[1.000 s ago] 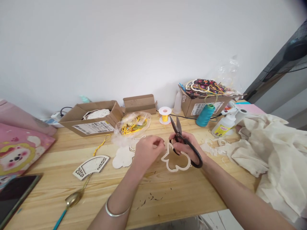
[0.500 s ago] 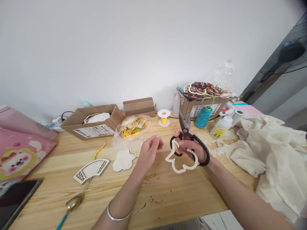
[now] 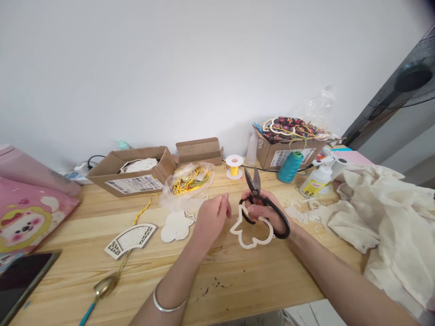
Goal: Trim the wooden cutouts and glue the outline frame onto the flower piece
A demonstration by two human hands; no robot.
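My right hand point(image 3: 270, 212) is closed around black-handled scissors point(image 3: 254, 183), their blades parted and pointing up and away. The same fingers keep hold of a pale openwork outline frame point(image 3: 247, 245) with a wavy edge, which hangs below the handles. To the left of it is my left hand point(image 3: 212, 217), back toward me, fingertips drawn together; whatever they may pinch is hidden. Beyond my left wrist lies a white scalloped panel point(image 3: 176, 226), partly beside another thin cut-out piece. A fan-shaped ornament point(image 3: 132, 238) with a yellow cord rests further left.
Along the wall stand a cardboard box point(image 3: 134, 184), a bag of yellow cords point(image 3: 190, 181), a yellow thread spool point(image 3: 234, 167), a teal thread cone point(image 3: 290, 166) and a glue bottle point(image 3: 315, 182). Cream cloth point(image 3: 394, 217) covers the right side. A spoon point(image 3: 106, 285) and phone point(image 3: 25, 280) lie left.
My right hand, with the scissors and frame, has shifted slightly left and down, closer to my left hand. The left hand has turned so its back faces up more.
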